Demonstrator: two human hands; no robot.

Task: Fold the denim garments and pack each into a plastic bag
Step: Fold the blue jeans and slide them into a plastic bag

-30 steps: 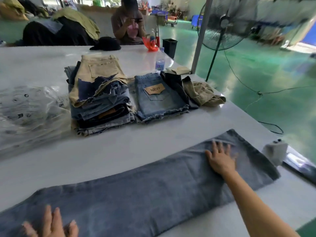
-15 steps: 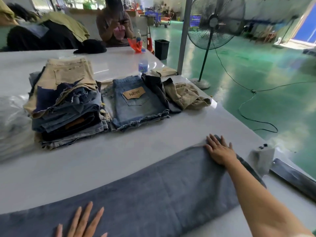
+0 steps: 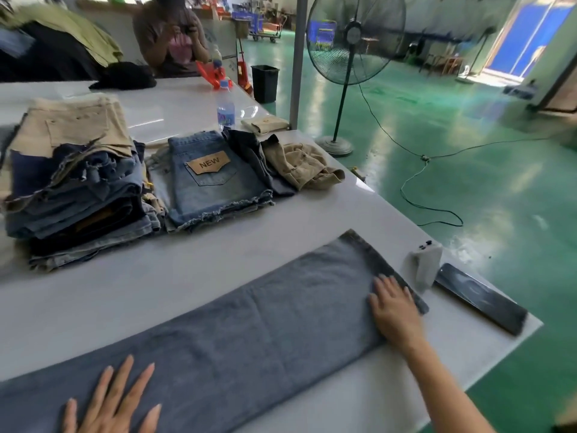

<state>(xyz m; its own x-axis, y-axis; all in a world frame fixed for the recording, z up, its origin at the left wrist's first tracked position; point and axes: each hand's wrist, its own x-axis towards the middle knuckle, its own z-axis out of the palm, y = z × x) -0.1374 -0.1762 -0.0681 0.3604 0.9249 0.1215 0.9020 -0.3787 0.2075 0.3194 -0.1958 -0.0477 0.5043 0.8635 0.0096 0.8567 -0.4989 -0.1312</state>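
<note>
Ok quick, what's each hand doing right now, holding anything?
Left hand: open, fingers straight and spread, flat on the grey denim garment.
Right hand: open, flat on the same garment near its hem, holding nothing.

The one readable word is "NEW", in capitals on a tan leather-look patch (image 3: pixel 208 162) sewn above the back pocket of the folded denim shorts (image 3: pixel 215 182). The water bottle (image 3: pixel 225 111) behind the shorts carries a label too blurred to read.
</note>
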